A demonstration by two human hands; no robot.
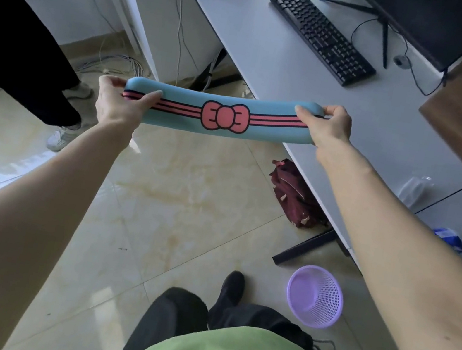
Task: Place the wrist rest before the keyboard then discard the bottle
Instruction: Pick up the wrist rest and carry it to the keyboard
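Wrist rest point(222, 113) is up in the air over the floor, left hand point(118, 105) and right hand point(329, 127) each gripping an end, fingers clamped on it. Keyboard point(322, 36) sits well away on the bench point(275, 59). It's bendy, so it could sag and land crooked.

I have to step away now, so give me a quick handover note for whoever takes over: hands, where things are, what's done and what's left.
Left hand grips the left end of the blue wrist rest; right hand grips its right end. The rest is held in the air, partly over the floor beside the white desk.
The keyboard lies on the desk near the monitor; the space in front of it is bare.
The clear plastic bottle lies on the desk at the right.
A purple basket stands on the floor.
Done: rest picked up.
Left: set it before the keyboard, then discard the bottle, probably into the basket.
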